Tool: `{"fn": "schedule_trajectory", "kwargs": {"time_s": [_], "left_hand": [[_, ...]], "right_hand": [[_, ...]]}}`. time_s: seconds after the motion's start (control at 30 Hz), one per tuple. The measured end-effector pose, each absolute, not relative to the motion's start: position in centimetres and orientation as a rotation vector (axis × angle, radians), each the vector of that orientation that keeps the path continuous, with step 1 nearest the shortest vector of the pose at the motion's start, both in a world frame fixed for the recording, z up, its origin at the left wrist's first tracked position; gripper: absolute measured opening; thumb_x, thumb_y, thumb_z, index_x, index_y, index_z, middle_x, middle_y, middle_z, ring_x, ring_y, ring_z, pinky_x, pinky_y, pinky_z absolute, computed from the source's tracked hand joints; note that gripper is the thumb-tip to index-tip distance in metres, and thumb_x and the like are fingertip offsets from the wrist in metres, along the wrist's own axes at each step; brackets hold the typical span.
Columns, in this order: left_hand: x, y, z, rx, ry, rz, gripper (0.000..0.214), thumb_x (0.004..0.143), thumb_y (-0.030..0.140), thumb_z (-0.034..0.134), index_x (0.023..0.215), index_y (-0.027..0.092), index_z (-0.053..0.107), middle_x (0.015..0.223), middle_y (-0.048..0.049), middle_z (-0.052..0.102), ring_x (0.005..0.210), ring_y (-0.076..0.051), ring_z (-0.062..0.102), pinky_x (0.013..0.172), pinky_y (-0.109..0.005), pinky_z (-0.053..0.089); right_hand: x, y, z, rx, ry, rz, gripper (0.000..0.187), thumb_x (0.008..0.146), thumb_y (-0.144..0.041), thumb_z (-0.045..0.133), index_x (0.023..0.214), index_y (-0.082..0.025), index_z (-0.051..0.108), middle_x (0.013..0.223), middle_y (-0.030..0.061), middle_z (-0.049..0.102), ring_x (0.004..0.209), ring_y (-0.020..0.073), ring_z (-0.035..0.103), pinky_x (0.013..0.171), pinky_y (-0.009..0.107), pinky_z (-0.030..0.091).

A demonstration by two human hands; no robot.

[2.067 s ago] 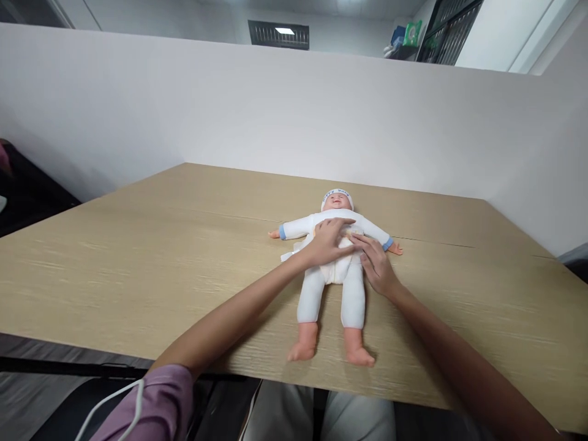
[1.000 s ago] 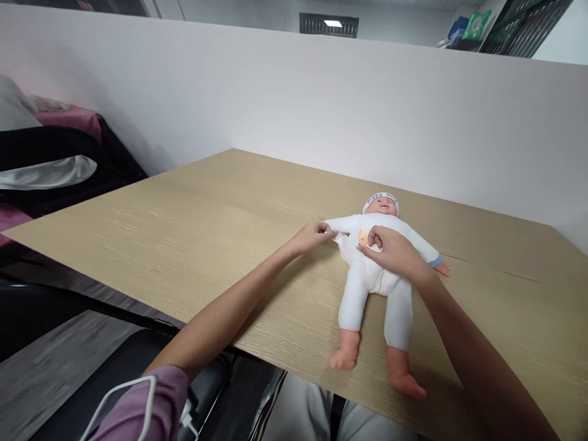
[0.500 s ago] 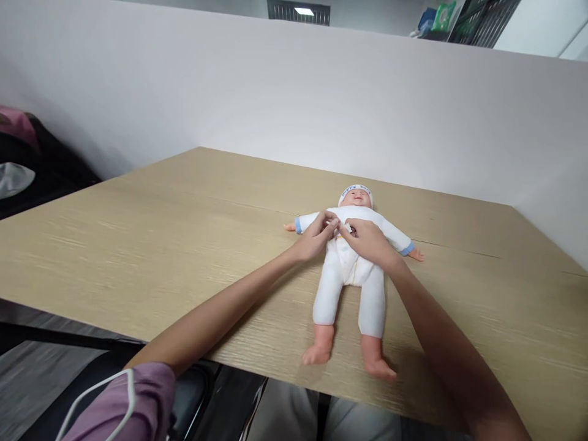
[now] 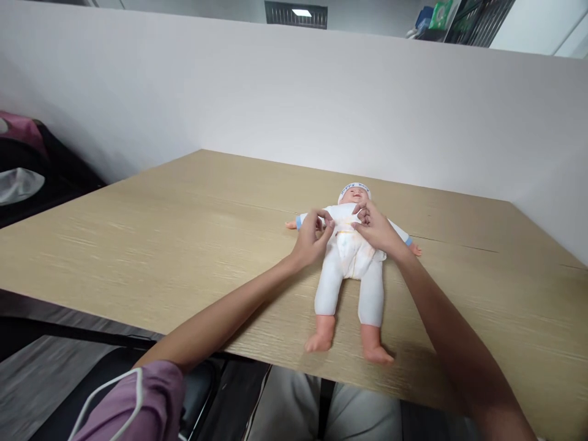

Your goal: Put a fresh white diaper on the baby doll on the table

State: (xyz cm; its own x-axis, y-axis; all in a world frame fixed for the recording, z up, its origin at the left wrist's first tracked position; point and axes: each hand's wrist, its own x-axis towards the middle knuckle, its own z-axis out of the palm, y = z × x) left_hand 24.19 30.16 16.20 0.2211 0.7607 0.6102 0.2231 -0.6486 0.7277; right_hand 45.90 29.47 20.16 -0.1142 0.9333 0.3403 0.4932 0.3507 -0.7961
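A baby doll (image 4: 325, 288) lies on its back, head away from me, in a white outfit with blue cuffs and a white cap with lettering. Around its hips is a white diaper (image 4: 353, 254) with a yellowish line near the waist. My left hand (image 4: 315, 237) pinches the diaper's upper edge at the left of the belly. On the other side, my right hand (image 4: 377, 231) has its thumb at the waist edge and its fingers curled above it, closed on the diaper edge. A narrow pale strip shows between the two hands; fingertip contact is partly hidden.
The doll rests on a wood-grain table (image 4: 220, 214), right of its middle and near the front edge. A white partition (image 4: 285, 104) rises behind the table. A dark bag with pink (image 4: 27, 138) stands at the left. A black chair (image 4: 193, 392) is below.
My hands, close together over the diaper's waist before, have moved apart. The right one has shifted right and slightly up, uncovering more of the waist. My view has shifted slightly.
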Motion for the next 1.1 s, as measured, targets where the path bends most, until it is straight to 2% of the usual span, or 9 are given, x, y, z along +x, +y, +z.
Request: {"fn": "schedule_trajectory", "kwargs": {"time_s": [0.07, 0.2, 0.37, 0.53, 0.67, 0.8, 0.93, 1.0, 1.1], "left_hand": [[23.8, 27.8, 17.7, 2.233, 0.732, 1.342, 0.022, 0.111, 0.039, 0.049, 0.101, 0.022, 0.058, 0.099, -0.0050, 0.067, 0.088, -0.020, 0.056, 0.087, -0.038, 0.045], [22.2, 23.8, 19.0, 2.707, 0.324, 0.851, 0.022, 0.111, 0.037, 0.051, 0.103, 0.022, 0.064, 0.102, -0.0062, 0.073, 0.096, -0.024, 0.059, 0.091, -0.040, 0.040], [20.0, 23.3, 17.8, 2.721, 0.414, 0.491, 0.023, 0.112, 0.039, 0.051, 0.105, 0.023, 0.066, 0.104, -0.0056, 0.074, 0.098, -0.024, 0.059, 0.091, -0.039, 0.039], [20.2, 24.7, 17.0, 2.518, 0.699, 0.515, 0.030, 0.108, 0.050, 0.055, 0.100, 0.022, 0.061, 0.096, -0.0051, 0.067, 0.096, -0.024, 0.057, 0.087, -0.036, 0.042], [22.2, 24.7, 16.4, 2.448, 0.972, 0.599, 0.038, 0.104, 0.056, 0.061, 0.089, 0.022, 0.055, 0.084, -0.0022, 0.061, 0.080, -0.022, 0.055, 0.078, -0.036, 0.040], [23.2, 24.6, 15.6, 2.488, 1.039, 0.584, 0.044, 0.100, 0.058, 0.069, 0.079, 0.022, 0.053, 0.077, -0.0013, 0.060, 0.080, -0.023, 0.055, 0.079, -0.036, 0.038], [22.8, 24.7, 15.4, 2.494, 0.947, 0.600, 0.037, 0.104, 0.047, 0.065, 0.080, 0.021, 0.055, 0.074, 0.0010, 0.064, 0.084, -0.022, 0.058, 0.087, -0.038, 0.036], [22.5, 24.6, 15.3, 2.498, 0.918, 0.644, 0.033, 0.106, 0.045, 0.062, 0.083, 0.021, 0.058, 0.079, 0.0003, 0.067, 0.087, -0.022, 0.060, 0.087, -0.039, 0.036], [22.3, 24.4, 15.2, 2.499, 0.875, 0.762, 0.023, 0.106, 0.041, 0.061, 0.097, 0.021, 0.065, 0.108, -0.0059, 0.071, 0.102, -0.025, 0.063, 0.089, -0.040, 0.039]], "right_hand": [[45.6, 27.3, 21.0, -1.279, -1.751, 0.598, 0.018, 0.089, -0.030, 0.065, 0.104, -0.025, 0.058, 0.081, -0.0052, 0.051, 0.072, 0.0159, 0.052, 0.071, 0.030, 0.044], [44.4, 19.9, 21.2, -1.178, -1.896, 0.615, 0.008, 0.098, -0.030, 0.062, 0.103, -0.024, 0.060, 0.100, 0.0036, 0.068, 0.094, 0.0206, 0.067, 0.082, 0.033, 0.055], [45.0, 13.6, 17.6, -1.299, -2.058, 0.670, 0.006, 0.103, -0.026, 0.056, 0.100, -0.025, 0.061, 0.092, 0.0008, 0.070, 0.081, 0.0173, 0.068, 0.076, 0.031, 0.055], [46.1, 14.3, 15.8, -1.564, -2.025, 0.391, 0.015, 0.106, -0.037, 0.060, 0.101, -0.024, 0.066, 0.075, -0.0028, 0.066, 0.067, 0.0172, 0.064, 0.067, 0.031, 0.046], [45.5, 15.5, 15.4, -1.631, -2.035, 0.168, 0.022, 0.107, -0.040, 0.060, 0.106, -0.021, 0.069, 0.068, -0.0031, 0.064, 0.060, 0.0182, 0.062, 0.060, 0.032, 0.039], [45.0, 15.2, 14.4, -1.578, -2.017, 0.041, 0.023, 0.108, -0.036, 0.055, 0.111, -0.019, 0.070, 0.071, -0.0010, 0.067, 0.062, 0.0188, 0.064, 0.062, 0.031, 0.041], [45.0, 14.7, 14.0, -1.560, -1.998, 0.052, 0.021, 0.108, -0.034, 0.054, 0.111, -0.021, 0.071, 0.080, 0.0013, 0.070, 0.069, 0.0196, 0.067, 0.066, 0.031, 0.047], [44.9, 14.6, 14.0, -1.582, -1.994, 0.083, 0.022, 0.108, -0.036, 0.055, 0.113, -0.022, 0.071, 0.087, 0.0027, 0.071, 0.065, 0.0185, 0.065, 0.065, 0.032, 0.049], [44.7, 14.3, 14.0, -1.632, -1.982, 0.104, 0.025, 0.107, -0.039, 0.055, 0.119, -0.024, 0.070, 0.107, 0.0074, 0.073, 0.063, 0.0182, 0.064, 0.065, 0.034, 0.052]]}}
